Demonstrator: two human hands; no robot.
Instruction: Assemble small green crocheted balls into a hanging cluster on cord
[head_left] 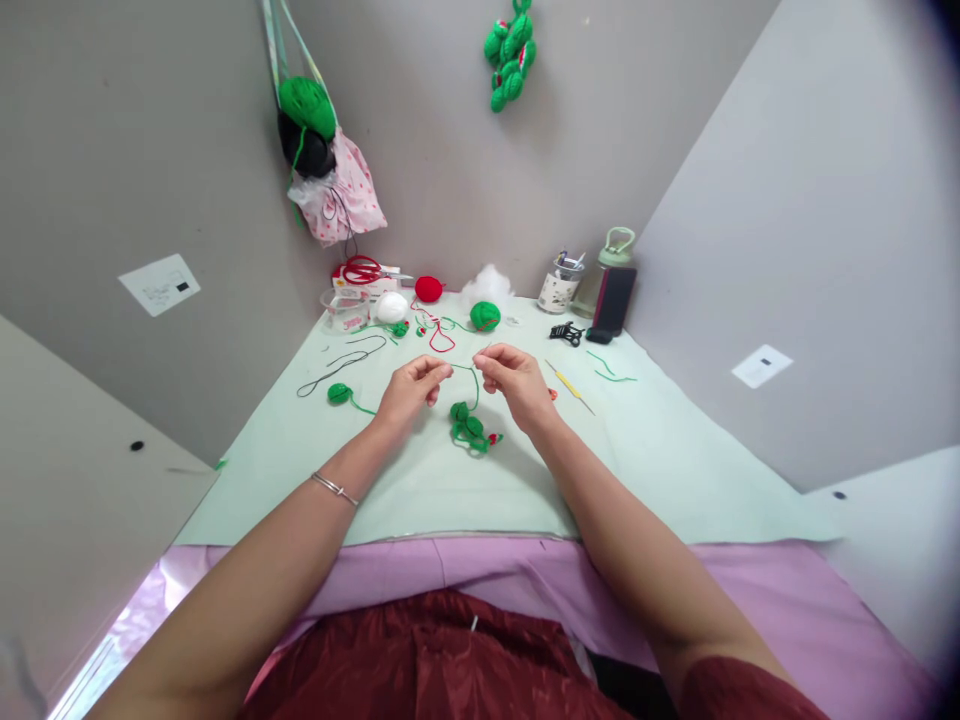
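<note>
My left hand (411,389) and my right hand (514,382) are held close together above the pale green table cover (660,450), both with fingers pinched. A strand of green yarn (472,385) runs between the fingertips and drops to a small green crocheted piece (469,428) with a red bit, lying on the cover just below the hands. A thin needle seems to stick up from my right fingers, too small to be sure. A bangle sits on my left wrist.
A small green yarn ball (339,394) lies left of my hands, a yellow-handled crochet hook (568,385) to the right. At the back stand red scissors (361,269), red yarn (428,288), green yarn (484,315), white stuffing (487,285), a cup (559,290), a phone (613,300).
</note>
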